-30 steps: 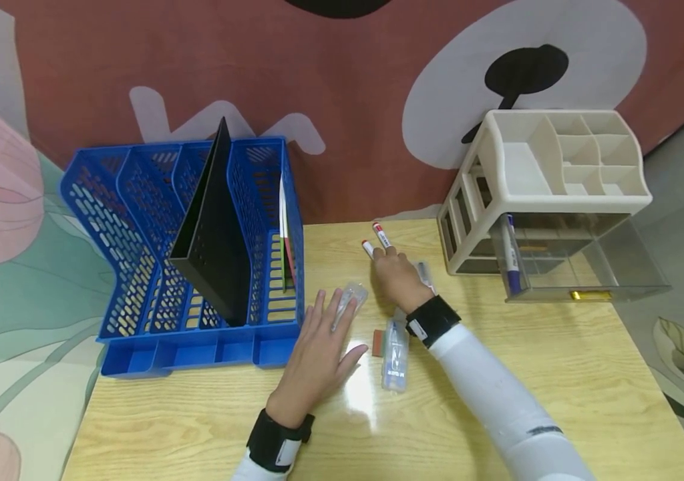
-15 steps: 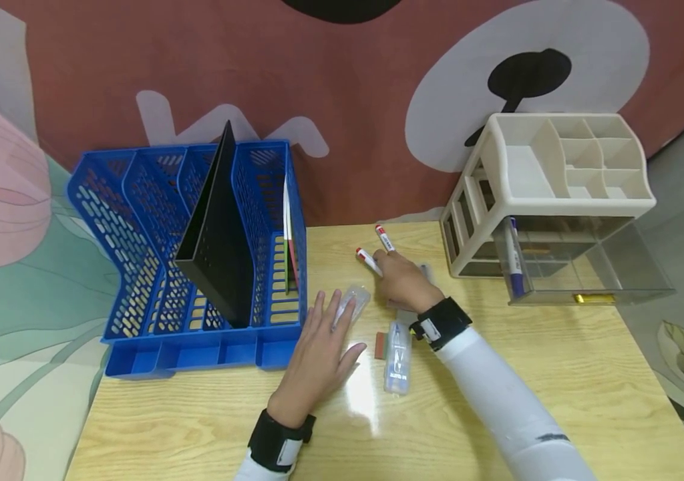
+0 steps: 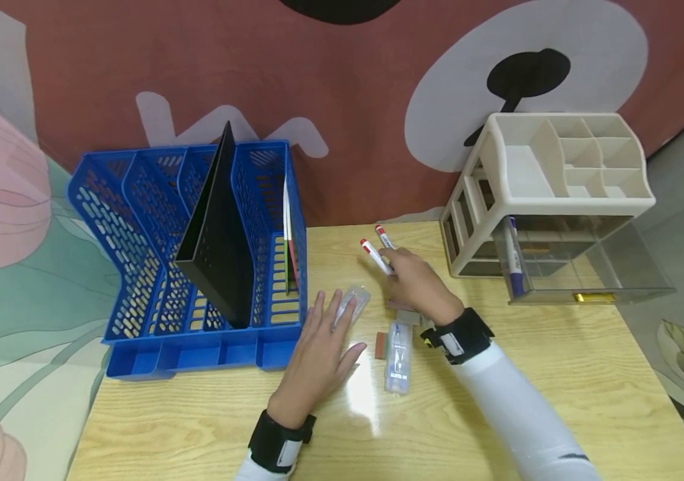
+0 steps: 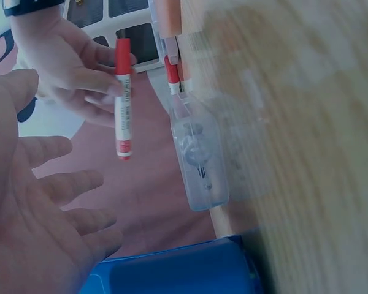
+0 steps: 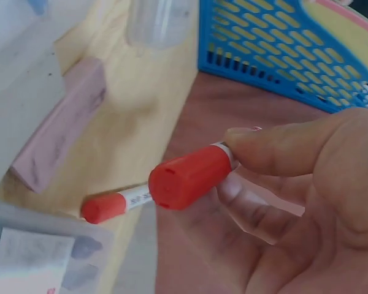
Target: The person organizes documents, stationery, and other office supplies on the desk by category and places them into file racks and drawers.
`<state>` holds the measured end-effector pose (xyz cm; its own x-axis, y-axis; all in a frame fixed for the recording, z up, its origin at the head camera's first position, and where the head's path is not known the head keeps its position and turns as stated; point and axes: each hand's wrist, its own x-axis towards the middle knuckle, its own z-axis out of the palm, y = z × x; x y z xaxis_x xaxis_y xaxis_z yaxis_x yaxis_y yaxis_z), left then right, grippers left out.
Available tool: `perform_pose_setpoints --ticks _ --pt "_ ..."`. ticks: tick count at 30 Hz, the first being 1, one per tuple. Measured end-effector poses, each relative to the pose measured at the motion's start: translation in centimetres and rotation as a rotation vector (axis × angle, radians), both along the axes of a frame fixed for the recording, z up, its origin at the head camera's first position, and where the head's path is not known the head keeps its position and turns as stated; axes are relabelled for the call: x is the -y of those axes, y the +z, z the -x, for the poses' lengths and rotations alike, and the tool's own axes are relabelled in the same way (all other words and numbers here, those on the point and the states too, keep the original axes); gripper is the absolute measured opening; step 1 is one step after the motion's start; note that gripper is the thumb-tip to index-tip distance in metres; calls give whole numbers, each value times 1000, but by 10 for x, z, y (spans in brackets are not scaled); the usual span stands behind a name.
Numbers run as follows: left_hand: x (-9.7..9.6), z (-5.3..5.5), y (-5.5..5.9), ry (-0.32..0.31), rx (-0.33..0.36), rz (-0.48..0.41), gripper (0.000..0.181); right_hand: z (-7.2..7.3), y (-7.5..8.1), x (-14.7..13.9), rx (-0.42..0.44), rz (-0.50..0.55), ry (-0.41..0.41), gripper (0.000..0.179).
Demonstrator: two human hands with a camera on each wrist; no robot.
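Observation:
My right hand [image 3: 417, 280] pinches a red-capped white marker [image 3: 376, 257] between thumb and fingers, held up off the wood in both wrist views. Its red end faces the camera in the right wrist view. Beyond it, a second red-capped marker [image 5: 110, 207] lies on the table. My left hand [image 3: 318, 357] has straight, spread fingers and holds nothing, its fingertips overlapping a small clear plastic case [image 3: 359, 298] in the head view. A longer clear case [image 3: 398, 367] lies between the hands, beside a reddish-brown block [image 3: 381, 345]. Near the right hand is a pinkish block [image 5: 61, 128].
At left stands a blue file rack [image 3: 182, 354] with a black binder [image 3: 222, 260] and thin papers or booklets. A cream desk organizer [image 3: 576, 200] stands at right, its clear drawer [image 3: 648, 267] pulled out with a blue marker [image 3: 514, 260] inside. A patterned cloth hangs behind.
The right hand has taken up a red-capped marker and drawn back slightly to the right, uncovering blocks beneath it. The left hand stays where it was.

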<state>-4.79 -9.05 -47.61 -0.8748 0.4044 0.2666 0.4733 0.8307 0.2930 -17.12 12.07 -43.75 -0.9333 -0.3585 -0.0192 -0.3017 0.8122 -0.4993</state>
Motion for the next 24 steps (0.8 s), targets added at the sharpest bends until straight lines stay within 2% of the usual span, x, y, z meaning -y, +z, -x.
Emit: perform_pose_setpoints --ticks 12,19,24 --pt "-2 0 -1 -17 -15 -1 71 -35 28 -16 -234 31 55 66" --pt "-2 -1 0 -36 -7 -2 81 -56 42 -26 -272 39 62 53" --pt "-1 -3 0 -63 3 -4 90 -69 49 -34 -290 33 49 52"
